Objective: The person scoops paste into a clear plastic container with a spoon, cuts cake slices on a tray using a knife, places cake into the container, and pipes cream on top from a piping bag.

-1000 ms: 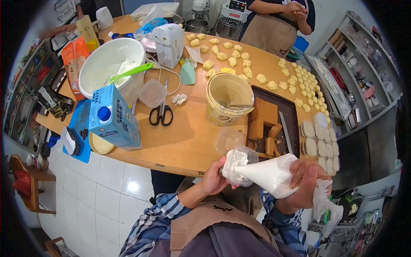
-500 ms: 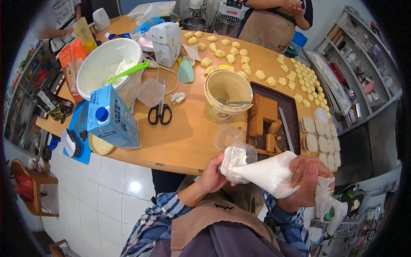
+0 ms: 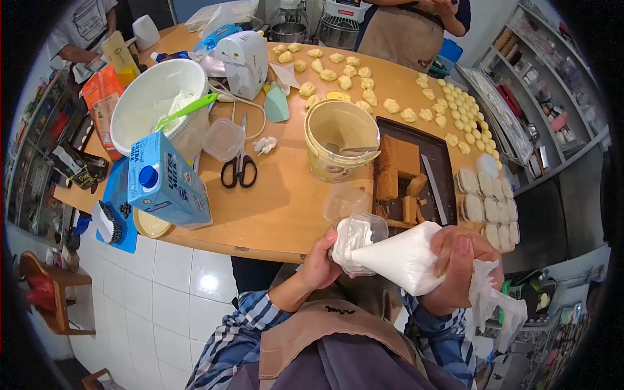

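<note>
My left hand (image 3: pixel 320 263) holds a small clear plastic container (image 3: pixel 372 232) by its side, just off the table's front edge. White cream (image 3: pixel 354 239) lies inside it. The fingers of my right hand (image 3: pixel 463 263) are wrapped round the upper part of a full white piping bag (image 3: pixel 404 259), whose tip points left into the container and touches the cream. The bag's loose end hangs past my right hand. A clear lid (image 3: pixel 346 202) lies on the table behind the container. Beside it is a dark tray (image 3: pixel 426 140) with brown cake (image 3: pixel 398 156) and a long knife (image 3: pixel 434 188).
A cream-coloured bucket (image 3: pixel 338 140), black scissors (image 3: pixel 239 170), a blue milk carton (image 3: pixel 170 185) and a white bowl (image 3: pixel 153 97) stand or lie on the table (image 3: pixel 273 227). Filled containers (image 3: pixel 486 205) are at right, dough pieces (image 3: pixel 344 82) behind. Two people are at the far side.
The view has shifted slightly, so the table's things appear a little further left and up. My hands still hold the container and the bag, with the bag tip still at the cream.
</note>
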Tool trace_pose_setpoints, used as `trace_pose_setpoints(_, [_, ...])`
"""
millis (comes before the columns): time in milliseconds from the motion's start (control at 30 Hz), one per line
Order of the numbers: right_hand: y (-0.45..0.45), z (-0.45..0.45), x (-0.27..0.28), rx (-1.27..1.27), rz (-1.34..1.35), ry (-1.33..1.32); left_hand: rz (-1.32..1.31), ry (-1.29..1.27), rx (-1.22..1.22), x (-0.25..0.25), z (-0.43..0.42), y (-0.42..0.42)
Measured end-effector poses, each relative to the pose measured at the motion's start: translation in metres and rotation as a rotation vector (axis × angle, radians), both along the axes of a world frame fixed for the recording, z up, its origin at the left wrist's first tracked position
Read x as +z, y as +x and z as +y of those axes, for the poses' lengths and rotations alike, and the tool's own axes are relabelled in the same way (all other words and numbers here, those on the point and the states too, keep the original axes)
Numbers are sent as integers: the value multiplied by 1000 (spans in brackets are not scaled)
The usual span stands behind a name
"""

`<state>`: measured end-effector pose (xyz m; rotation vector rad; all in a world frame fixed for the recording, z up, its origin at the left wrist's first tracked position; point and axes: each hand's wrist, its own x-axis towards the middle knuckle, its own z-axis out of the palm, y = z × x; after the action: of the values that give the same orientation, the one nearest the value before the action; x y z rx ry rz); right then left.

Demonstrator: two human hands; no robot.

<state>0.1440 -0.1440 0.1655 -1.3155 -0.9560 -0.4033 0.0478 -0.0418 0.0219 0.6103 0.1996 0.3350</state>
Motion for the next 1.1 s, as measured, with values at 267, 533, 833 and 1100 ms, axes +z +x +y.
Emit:
trace_pose_setpoints(267, [10, -14, 4, -45, -69, -179, -156, -37, -62, 0, 9, -6])
trace_pose_setpoints(533, [13, -15, 8, -72, -209, -333, -130, 9, 66, -5, 6, -5])
trace_pose_setpoints(833, [7, -7, 32, -38, -388, -641, -81, 249, 83, 10, 8, -7])
trace_pose_setpoints(1100, [3, -2, 30, -79, -394, -594, -33, 302, 70, 14, 6, -7])
